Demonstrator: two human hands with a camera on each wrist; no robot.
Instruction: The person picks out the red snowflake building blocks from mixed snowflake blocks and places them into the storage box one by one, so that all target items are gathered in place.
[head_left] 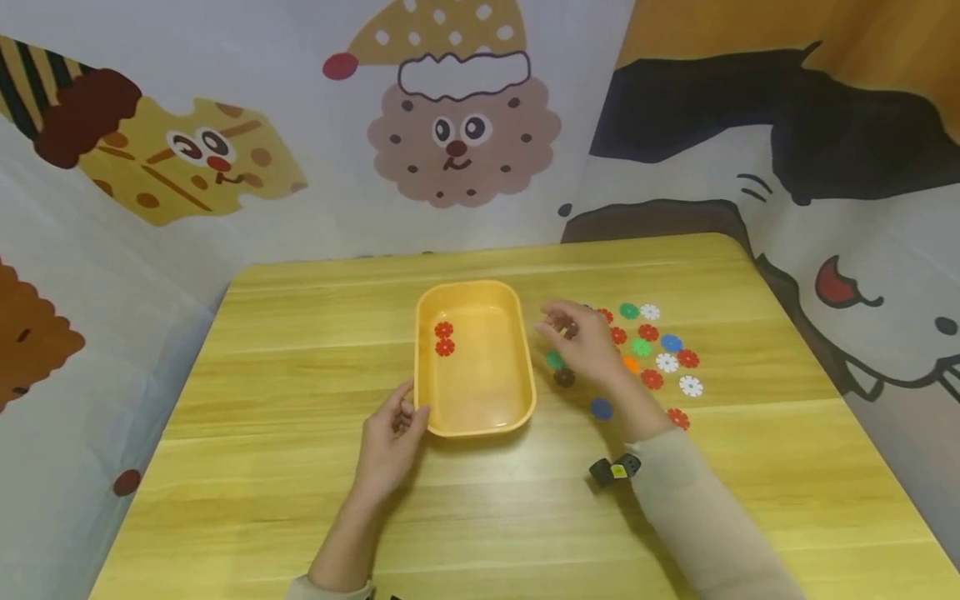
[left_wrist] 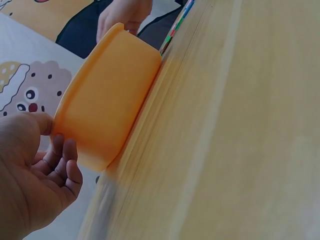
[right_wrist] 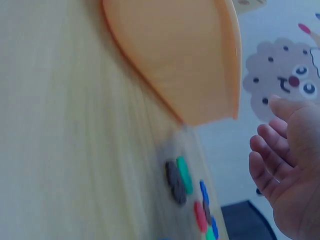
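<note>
A yellow plastic tray [head_left: 487,367] stands on the table with two red notched discs [head_left: 445,347] lying inside near its left wall. My left hand [head_left: 388,446] holds the tray's near left corner; in the left wrist view its thumb is at the rim and the fingers [left_wrist: 70,167] curl against the outer wall. To the right of the tray my right hand [head_left: 591,343] hovers over the near part of the loose discs, fingers loosely bent. No disc shows between its fingers in the right wrist view, where the hand [right_wrist: 295,165] is apart from the tray [right_wrist: 175,60].
Several flower-shaped discs lie scattered right of the tray, among them a white disc [head_left: 691,386], a blue disc [head_left: 602,408] and a brown disc [head_left: 564,377]. Some are hidden under the right hand. A cartoon-printed sheet [head_left: 300,225] hangs behind the wooden table [head_left: 300,333].
</note>
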